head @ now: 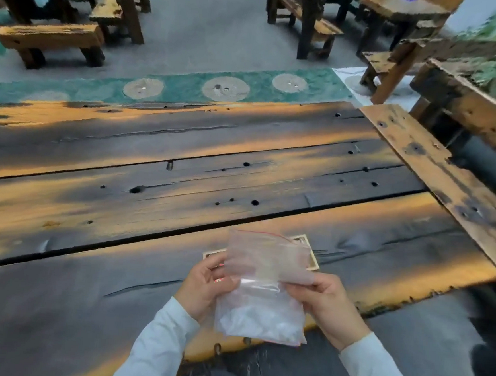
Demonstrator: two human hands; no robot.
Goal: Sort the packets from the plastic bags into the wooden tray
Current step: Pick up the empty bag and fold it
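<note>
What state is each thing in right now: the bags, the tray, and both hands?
plastic bags: held up over the table, white contents in the lower part; I cannot tell if they are sealed.
wooden tray: flat on the table, mostly hidden behind the bags.
left hand: grips the bags' left edge.
right hand: pinches the bags' right side.

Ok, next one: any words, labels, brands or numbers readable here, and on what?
None can be read.
The plastic bags, held by the left hand and right hand, show no print, only a red seal line.
The wooden tray behind them shows no lettering.
The reddish patch by the left hand is too blurred to read.
</note>
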